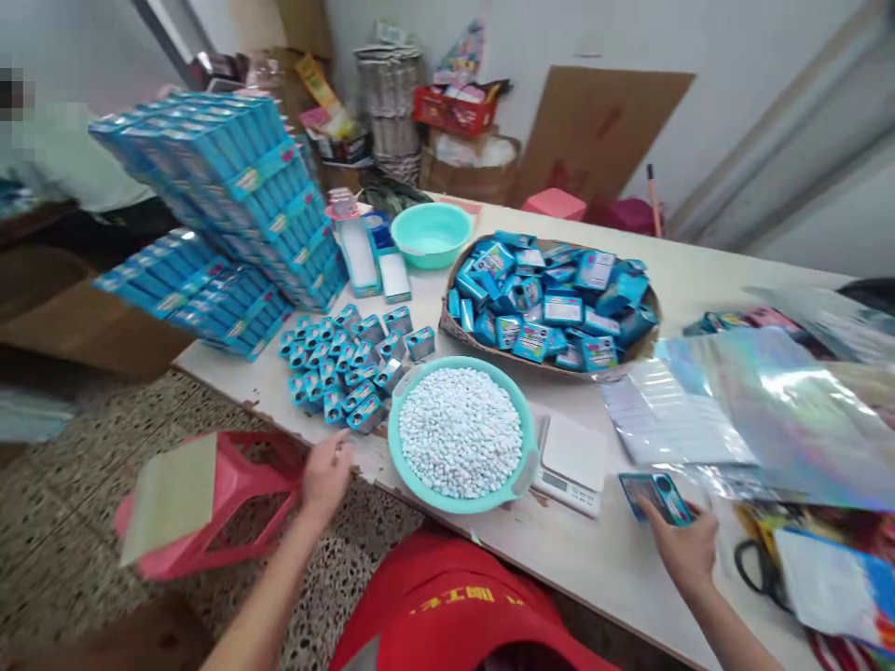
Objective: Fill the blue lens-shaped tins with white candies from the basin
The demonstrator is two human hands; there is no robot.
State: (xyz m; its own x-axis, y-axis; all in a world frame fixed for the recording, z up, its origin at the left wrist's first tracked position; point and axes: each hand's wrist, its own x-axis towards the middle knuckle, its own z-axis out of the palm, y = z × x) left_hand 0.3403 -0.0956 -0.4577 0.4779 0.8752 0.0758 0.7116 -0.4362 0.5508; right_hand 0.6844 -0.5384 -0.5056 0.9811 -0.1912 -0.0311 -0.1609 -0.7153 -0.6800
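My right hand (681, 540) grips a small blue printed box (657, 496) with a round cutout, low over the right part of the table. My left hand (327, 477) is at the table's front edge, fingers loosely bent and apart, with nothing visible in it. Just beyond it stand several small blue boxes (350, 359) in a cluster, with dark round openings showing. Between my hands a turquoise basin (412, 485) is filled with small white candy-like pieces (460, 431). A white digital scale (573, 457) lies between the basin and my right hand.
A shallow carton (447, 321) holds many blue boxes. Stacked blue packs (230, 186) rise at the left, beside a turquoise bowl (432, 233). Shiny plastic bags (762, 410) and black-handled scissors (759, 573) lie right. A pink stool (238, 503) stands at the front left.
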